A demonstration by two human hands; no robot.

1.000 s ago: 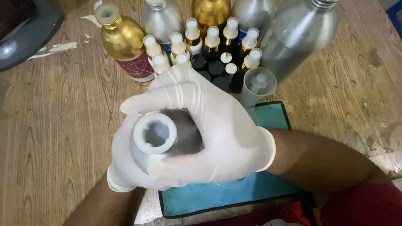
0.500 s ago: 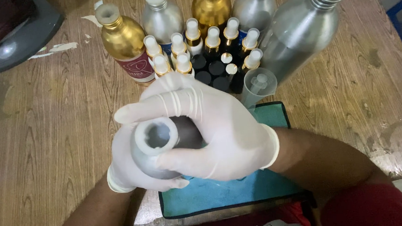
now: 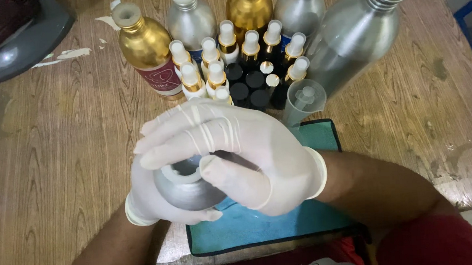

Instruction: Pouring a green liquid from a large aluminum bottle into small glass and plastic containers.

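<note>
Clasping a silver bottle (image 3: 187,188) over the teal cloth (image 3: 264,224) at the table's (image 3: 55,161) near edge, both gloved hands, left (image 3: 152,202) and right (image 3: 237,149), keep their grip closed, bare wood either side.

Both hands wear thin white gloves and meet at mid-frame, the left hand (image 3: 152,202) cupped underneath with its fingers curled upward, the right hand (image 3: 237,149) arched over it, thumb pressed down and bare forearms angling in.

right hand (image 3: 249,159) over silver bottle (image 3: 187,185) | left hand (image 3: 147,202) beneath | teal cloth (image 3: 265,227)
</note>
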